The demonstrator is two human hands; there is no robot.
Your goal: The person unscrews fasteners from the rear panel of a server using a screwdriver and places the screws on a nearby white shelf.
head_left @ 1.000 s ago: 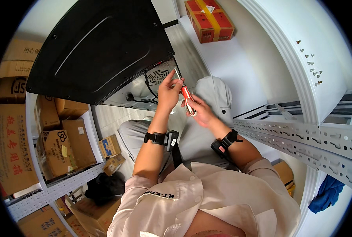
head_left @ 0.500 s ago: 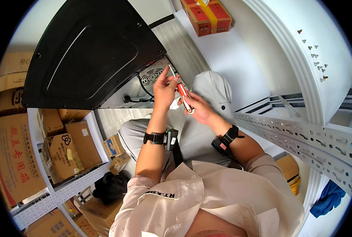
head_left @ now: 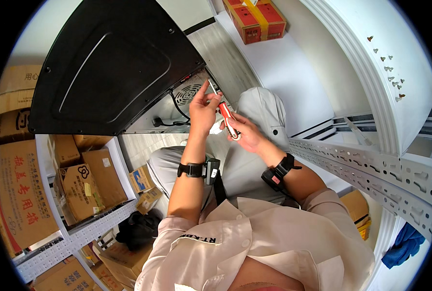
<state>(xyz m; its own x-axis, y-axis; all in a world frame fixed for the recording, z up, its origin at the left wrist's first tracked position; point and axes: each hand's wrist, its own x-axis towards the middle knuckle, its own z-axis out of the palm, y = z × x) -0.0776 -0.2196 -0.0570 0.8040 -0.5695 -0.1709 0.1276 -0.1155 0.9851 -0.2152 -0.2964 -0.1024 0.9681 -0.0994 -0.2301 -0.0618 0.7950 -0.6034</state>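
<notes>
A screwdriver with a red and white handle (head_left: 227,116) slants up and away, its metal shaft (head_left: 212,87) toward the lower corner of a black-panelled appliance (head_left: 124,63). Wrapped round the lower end of the handle are the fingers of my right hand (head_left: 249,134). My left hand (head_left: 204,110) steadies the screwdriver near the top of the handle, thumb and fingers about the shaft, index finger stretched along it. Close to the tip is the appliance's metal base with a round vent grille (head_left: 186,93). Whether the tip sits on a screw is too small to tell.
Several loose screws (head_left: 390,69) lie on a white surface at the far right. A red box (head_left: 257,22) with yellow tape stands on a white ledge. A black power plug (head_left: 157,121) hangs by the base. Cardboard boxes (head_left: 77,191) fill shelves at left; a perforated metal rail (head_left: 361,165) runs along the right.
</notes>
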